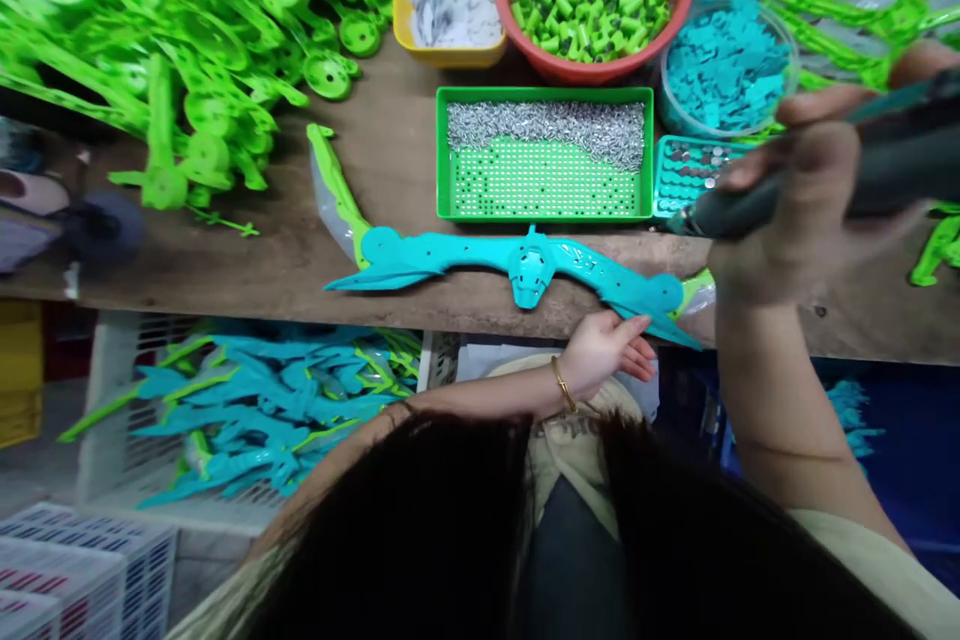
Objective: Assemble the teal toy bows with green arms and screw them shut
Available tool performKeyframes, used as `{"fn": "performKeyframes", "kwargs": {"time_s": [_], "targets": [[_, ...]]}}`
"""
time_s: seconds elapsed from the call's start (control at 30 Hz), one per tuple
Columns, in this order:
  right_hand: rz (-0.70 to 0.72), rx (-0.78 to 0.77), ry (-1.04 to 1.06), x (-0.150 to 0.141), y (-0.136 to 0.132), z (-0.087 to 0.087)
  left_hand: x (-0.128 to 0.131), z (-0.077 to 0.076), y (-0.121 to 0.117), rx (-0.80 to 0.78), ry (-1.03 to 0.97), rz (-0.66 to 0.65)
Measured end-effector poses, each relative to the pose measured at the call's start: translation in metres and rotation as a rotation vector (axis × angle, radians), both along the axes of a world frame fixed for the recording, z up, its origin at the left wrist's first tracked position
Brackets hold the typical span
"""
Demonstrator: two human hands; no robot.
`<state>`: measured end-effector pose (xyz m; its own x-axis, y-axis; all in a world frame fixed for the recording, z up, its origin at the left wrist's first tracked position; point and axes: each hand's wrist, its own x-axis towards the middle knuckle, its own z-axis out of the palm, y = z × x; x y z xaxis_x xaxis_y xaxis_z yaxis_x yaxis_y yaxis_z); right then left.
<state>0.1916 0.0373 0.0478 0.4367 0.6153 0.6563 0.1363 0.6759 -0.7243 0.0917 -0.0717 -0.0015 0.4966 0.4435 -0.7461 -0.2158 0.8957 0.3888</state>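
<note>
The blue bow (pixel 480 253) lies across the front of the worktop (pixel 397 155), a round hub at its middle and green limbs showing at both ends. The left hand (pixel 600 350) touches the lower edge of its right-hand blade; the fingers are loosely curled, and I cannot tell whether they pinch it. A bracelet (pixel 563 384) circles that wrist. The right hand (pixel 795 190) has its fingers wrapped around a dark driver (pixel 892 160), blurred, its tip pointing left, above the bow's right end.

Just behind the bow stands a green tray (pixel 544 217), silvery screws (pixel 551 123) heaped along its far side. Beside it, a small blue tray (pixel 679 182) holds discs. Farther back are a yellow bin (pixel 450 55) of white bits, a red bowl (pixel 592 72) of green plugs and a clear tub (pixel 724 128) of blue pieces. Green parts (pixel 202 40) pile up at the left. Below the worktop, a white crate (pixel 112 420) holds more blue and green parts.
</note>
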Motion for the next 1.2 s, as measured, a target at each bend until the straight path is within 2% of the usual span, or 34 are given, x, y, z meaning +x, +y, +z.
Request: {"fn": "performKeyframes", "kwargs": {"time_s": [0.1,0.23,0.33,0.43,0.63,0.73,0.83,0.9,0.97,1.03,1.1,1.2], "targets": [[0.003,-0.073,-0.016,0.012,-0.037,0.007,0.0,-0.001,-0.002,-0.002,-0.012,0.021],[-0.038,-0.174,-0.085,0.02,-0.065,-0.001,-0.001,-0.002,-0.001,-0.011,-0.027,0.0],[-0.064,-0.162,-0.138,0.02,-0.065,-0.009,-0.002,-0.001,0.001,-0.02,-0.021,-0.005],[-0.02,-0.103,-0.141,0.022,-0.06,-0.016,-0.002,0.0,0.002,-0.031,-0.017,-0.01],[0.08,-0.266,-0.158,0.028,-0.067,-0.028,-0.002,0.001,0.003,-0.039,-0.003,-0.035],[0.077,-0.228,-0.157,0.028,-0.07,-0.025,-0.002,0.0,0.002,-0.036,-0.001,-0.017],[0.098,-0.217,-0.144,0.026,-0.06,-0.014,-0.002,-0.001,0.001,-0.035,0.002,-0.043],[0.086,-0.196,-0.091,0.021,-0.042,-0.006,-0.002,-0.001,0.0,-0.04,0.005,-0.051],[0.008,-0.116,0.004,0.011,-0.016,-0.005,-0.002,-0.002,0.0,-0.047,0.007,-0.031],[-0.068,-0.052,0.066,-0.001,0.011,-0.012,-0.002,-0.002,-0.001,-0.05,0.005,-0.006],[-0.086,-0.032,0.046,-0.012,0.032,-0.025,-0.002,-0.001,0.0,-0.052,-0.006,0.003],[-0.058,0.004,-0.017,-0.019,0.048,-0.045,-0.002,-0.001,0.001,-0.053,-0.023,0.005]]}}
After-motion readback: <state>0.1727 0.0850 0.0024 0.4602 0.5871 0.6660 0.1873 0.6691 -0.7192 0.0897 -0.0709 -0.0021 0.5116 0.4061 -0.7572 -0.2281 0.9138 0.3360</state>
